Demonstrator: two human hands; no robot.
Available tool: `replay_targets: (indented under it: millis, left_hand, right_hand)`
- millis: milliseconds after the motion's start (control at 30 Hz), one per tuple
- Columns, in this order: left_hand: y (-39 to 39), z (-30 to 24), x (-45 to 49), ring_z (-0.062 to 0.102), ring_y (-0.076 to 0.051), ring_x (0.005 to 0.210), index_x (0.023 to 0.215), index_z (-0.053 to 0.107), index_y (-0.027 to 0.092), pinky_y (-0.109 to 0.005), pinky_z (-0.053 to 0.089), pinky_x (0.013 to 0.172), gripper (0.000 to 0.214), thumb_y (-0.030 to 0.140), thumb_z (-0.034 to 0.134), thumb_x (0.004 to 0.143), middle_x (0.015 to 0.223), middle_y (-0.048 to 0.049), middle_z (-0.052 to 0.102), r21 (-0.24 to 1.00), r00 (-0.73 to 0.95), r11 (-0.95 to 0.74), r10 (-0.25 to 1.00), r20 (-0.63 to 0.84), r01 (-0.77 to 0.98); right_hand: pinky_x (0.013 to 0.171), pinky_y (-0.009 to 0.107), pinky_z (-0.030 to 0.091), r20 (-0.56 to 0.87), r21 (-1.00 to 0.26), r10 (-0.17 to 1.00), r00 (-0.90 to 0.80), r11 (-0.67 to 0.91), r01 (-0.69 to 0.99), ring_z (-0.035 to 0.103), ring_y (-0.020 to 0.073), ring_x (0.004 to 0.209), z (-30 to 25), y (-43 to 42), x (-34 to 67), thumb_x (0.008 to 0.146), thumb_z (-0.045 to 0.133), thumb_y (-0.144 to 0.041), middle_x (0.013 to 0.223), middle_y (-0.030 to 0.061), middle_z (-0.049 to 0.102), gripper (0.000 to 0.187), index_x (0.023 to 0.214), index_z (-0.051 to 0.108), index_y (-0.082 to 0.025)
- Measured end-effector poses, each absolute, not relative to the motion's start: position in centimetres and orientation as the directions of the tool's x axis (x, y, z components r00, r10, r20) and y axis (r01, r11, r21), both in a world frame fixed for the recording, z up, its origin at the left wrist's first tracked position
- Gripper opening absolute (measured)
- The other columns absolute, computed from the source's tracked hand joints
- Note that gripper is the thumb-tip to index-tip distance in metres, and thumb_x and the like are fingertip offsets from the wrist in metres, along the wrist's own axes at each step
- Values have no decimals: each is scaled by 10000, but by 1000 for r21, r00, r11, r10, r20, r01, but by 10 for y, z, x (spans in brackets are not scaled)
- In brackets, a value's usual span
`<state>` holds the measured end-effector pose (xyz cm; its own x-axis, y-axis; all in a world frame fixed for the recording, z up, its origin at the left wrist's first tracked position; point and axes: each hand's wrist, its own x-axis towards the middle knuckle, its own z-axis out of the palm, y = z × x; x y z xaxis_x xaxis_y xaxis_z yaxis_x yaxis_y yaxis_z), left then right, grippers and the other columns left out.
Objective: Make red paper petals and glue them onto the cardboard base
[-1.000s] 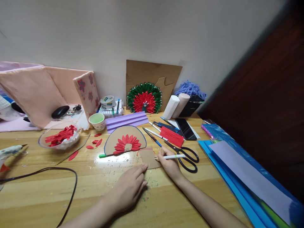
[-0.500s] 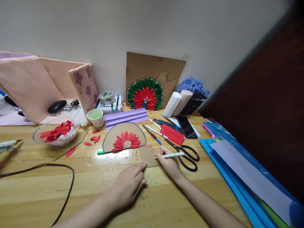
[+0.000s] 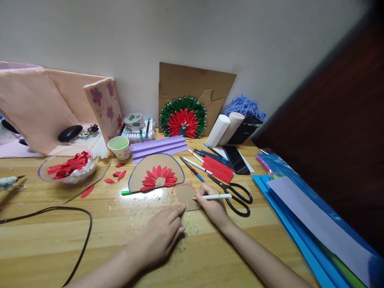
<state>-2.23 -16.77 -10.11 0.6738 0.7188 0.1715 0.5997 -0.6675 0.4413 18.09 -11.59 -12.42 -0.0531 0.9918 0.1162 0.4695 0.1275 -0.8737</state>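
Note:
My right hand [image 3: 213, 207] pinches a white marker [image 3: 217, 196] with a green band. The marker's tip is by a small piece of brown cardboard [image 3: 185, 195] lying flat on the table. With its fingers stretched out, my left hand [image 3: 163, 231] rests its fingertips on the cardboard's lower left edge. Just behind sits a blue-edged cardboard half-circle [image 3: 139, 174] carrying a fan of red paper petals [image 3: 160, 176]. A green pen cap [image 3: 126, 193] lies by its left corner. Black-handled scissors [image 3: 240, 197] are right of my right hand.
Behind stand a finished green-and-red paper peacock [image 3: 183, 116], a paper cup [image 3: 119, 147] and purple crepe paper [image 3: 159, 149]. Pens [image 3: 193, 170], red crepe paper [image 3: 218, 169] and a phone [image 3: 236, 160] lie to the right. A bowl [image 3: 67, 166], glue gun [image 3: 9, 182] and black cord [image 3: 88, 236] are left.
The head view has shifted slightly. The marker tip has moved a little to the left at the cardboard, while my left hand stays almost still.

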Motion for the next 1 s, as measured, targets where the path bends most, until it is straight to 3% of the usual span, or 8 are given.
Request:
replay_targets:
  millis: [233, 433, 733, 1000]
  left_hand:
    - [-167, -102, -22, 507, -257, 1210, 1106, 568, 110, -423, 460, 999, 286, 227, 384, 922, 1318, -156, 526, 417, 685, -673, 713, 148, 611]
    - [-167, -99, -22, 490, -252, 1229, 1110, 565, 106, -412, 446, 1018, 302, 234, 354, 936, 1329, -155, 516, 389, 701, -680, 704, 110, 622]
    - [-167, -102, -23, 489, -249, 1227, 1135, 550, 95, -404, 436, 1029, 325, 250, 339, 943, 1331, -155, 513, 384, 702, -680, 704, 105, 625]
    - [-168, -103, -23, 493, -253, 1222, 1133, 549, 84, -411, 446, 1017, 323, 247, 347, 941, 1321, -163, 520, 387, 701, -682, 704, 116, 621]
  right_hand:
    - [506, 230, 291, 156, -883, 987, -46, 160, 442, 347, 99, 506, -127, -114, 182, 779, 515, -206, 522, -67, 327, 317, 561, 285, -215]
    - [527, 225, 364, 107, -929, 994, -37, 113, 352, 386, 103, 504, -125, -115, 182, 834, 511, -326, 528, -61, 347, 345, 564, 325, -215]
    - [504, 227, 292, 120, -878, 990, -69, 138, 458, 354, 95, 503, -124, -116, 182, 848, 515, -336, 517, -64, 351, 350, 574, 340, -204]
    - [496, 228, 266, 132, -862, 989, -68, 149, 484, 338, 93, 502, -126, -115, 184, 785, 504, -218, 514, -69, 321, 292, 561, 317, -207]
